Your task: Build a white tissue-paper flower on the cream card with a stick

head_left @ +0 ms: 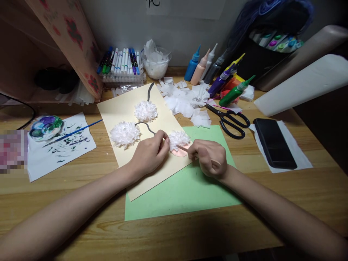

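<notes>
Three fluffy white paper flowers sit on a cream sheet (pixel 146 174): one at the top (pixel 146 111), one at the left (pixel 124 134) and one at the right (pixel 179 140), beside a pink patch (pixel 179 151). Dark painted stems run near them. My left hand (pixel 152 150) rests on the sheet with its fingers pinched at the left edge of the right flower; what they hold is too small to make out. My right hand (pixel 208 156) is closed round a thin wooden stick (pixel 182 147), whose tip touches that flower's lower part. Under the cream sheet lies a green sheet (pixel 185 195).
White paper scraps (pixel 185 98) lie behind the sheets, with black scissors (pixel 231 121), glue bottles (pixel 198 69), markers (pixel 122 61) and a bowl (pixel 156 67). A phone (pixel 274 143) is at the right. A paintbrush (pixel 78 129) crosses a stained paper (pixel 67 148) at the left.
</notes>
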`<control>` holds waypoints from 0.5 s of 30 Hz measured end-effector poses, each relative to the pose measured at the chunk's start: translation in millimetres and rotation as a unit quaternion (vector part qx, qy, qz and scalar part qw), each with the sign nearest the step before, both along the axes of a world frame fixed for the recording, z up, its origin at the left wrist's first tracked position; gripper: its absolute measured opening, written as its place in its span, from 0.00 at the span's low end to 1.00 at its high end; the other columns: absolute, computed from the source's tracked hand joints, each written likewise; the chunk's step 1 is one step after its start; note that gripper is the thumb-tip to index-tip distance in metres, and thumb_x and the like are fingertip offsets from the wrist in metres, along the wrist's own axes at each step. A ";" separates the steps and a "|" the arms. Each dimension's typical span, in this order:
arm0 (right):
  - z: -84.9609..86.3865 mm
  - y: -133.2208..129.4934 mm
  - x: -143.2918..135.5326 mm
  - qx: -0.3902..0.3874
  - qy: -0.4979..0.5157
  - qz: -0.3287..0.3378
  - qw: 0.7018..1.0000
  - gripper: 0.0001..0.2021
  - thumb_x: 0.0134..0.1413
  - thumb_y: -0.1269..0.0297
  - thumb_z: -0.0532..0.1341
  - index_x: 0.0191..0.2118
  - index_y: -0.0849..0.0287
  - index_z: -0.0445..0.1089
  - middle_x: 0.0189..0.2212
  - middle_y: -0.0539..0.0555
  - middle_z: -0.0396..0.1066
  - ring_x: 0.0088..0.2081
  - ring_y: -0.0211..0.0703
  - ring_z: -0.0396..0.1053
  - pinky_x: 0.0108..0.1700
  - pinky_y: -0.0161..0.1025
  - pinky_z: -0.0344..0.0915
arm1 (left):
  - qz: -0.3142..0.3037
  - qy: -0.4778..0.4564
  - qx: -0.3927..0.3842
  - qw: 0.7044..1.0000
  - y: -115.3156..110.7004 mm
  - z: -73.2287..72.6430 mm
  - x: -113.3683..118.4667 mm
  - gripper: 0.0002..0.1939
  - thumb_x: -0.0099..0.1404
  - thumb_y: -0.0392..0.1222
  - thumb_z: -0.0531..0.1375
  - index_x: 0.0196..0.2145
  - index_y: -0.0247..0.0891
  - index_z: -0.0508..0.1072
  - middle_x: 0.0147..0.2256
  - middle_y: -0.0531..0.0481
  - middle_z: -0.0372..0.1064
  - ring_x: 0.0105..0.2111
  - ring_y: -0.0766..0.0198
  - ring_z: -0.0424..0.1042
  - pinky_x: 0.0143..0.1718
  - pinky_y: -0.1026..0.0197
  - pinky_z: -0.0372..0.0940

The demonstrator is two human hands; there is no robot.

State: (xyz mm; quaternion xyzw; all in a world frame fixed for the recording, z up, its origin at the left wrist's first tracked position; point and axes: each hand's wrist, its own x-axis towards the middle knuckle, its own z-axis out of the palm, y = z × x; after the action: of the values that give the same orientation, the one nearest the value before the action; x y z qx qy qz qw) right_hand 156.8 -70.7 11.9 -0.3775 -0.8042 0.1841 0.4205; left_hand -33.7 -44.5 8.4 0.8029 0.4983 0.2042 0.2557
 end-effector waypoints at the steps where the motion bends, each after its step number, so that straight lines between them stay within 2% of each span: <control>1: 3.2 2.4 -3.8 -0.021 0.009 -0.021 1.000 0.22 0.65 0.65 0.42 0.21 0.57 0.61 0.17 0.50 0.63 0.19 0.35 0.60 0.23 0.36 0.57 | 0.002 0.000 -0.003 1.000 0.0 0.1 0.0 0.06 0.67 0.40 0.48 0.35 0.38 0.63 0.20 0.57 0.62 0.19 0.69 0.59 0.24 0.66 0.52; 6: 19.1 23.1 -18.9 -0.179 0.076 -0.110 0.975 0.25 0.64 0.55 0.46 0.18 0.58 0.60 0.10 0.46 0.58 0.13 0.31 0.59 0.17 0.32 0.56 | 0.006 0.002 -0.017 1.000 0.4 -0.6 -0.2 0.07 0.67 0.41 0.48 0.35 0.38 0.63 0.20 0.57 0.62 0.20 0.69 0.60 0.24 0.66 0.52; 10: 22.8 35.0 -17.0 -0.287 0.152 -0.104 0.940 0.27 0.61 0.48 0.48 0.17 0.60 0.61 0.08 0.46 0.57 0.10 0.31 0.60 0.13 0.30 0.53 | 0.008 0.005 -0.015 1.000 0.5 -1.0 0.1 0.07 0.67 0.41 0.48 0.36 0.38 0.63 0.21 0.57 0.63 0.20 0.69 0.60 0.24 0.66 0.51; 12: 21.9 31.9 -12.3 -0.292 0.181 -0.094 0.934 0.27 0.61 0.48 0.49 0.17 0.60 0.62 0.09 0.46 0.59 0.11 0.31 0.60 0.13 0.30 0.52 | 0.009 0.009 -0.015 1.000 0.3 -0.5 0.3 0.07 0.67 0.41 0.48 0.36 0.38 0.63 0.21 0.57 0.63 0.20 0.68 0.60 0.24 0.66 0.51; 15: 19.3 16.6 -4.3 -0.233 0.204 -0.105 0.945 0.26 0.63 0.51 0.48 0.17 0.59 0.63 0.11 0.48 0.60 0.11 0.31 0.58 0.13 0.33 0.51 | 0.009 0.011 -0.016 1.000 -0.3 -0.1 0.4 0.07 0.68 0.41 0.47 0.36 0.38 0.63 0.21 0.56 0.63 0.20 0.68 0.61 0.24 0.65 0.51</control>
State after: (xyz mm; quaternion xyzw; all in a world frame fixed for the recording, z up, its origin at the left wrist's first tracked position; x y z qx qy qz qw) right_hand 152.5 -54.2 31.2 -0.5014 -0.5920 0.3940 0.4929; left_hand -33.3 -44.8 8.3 0.7965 0.5113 0.1890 0.2615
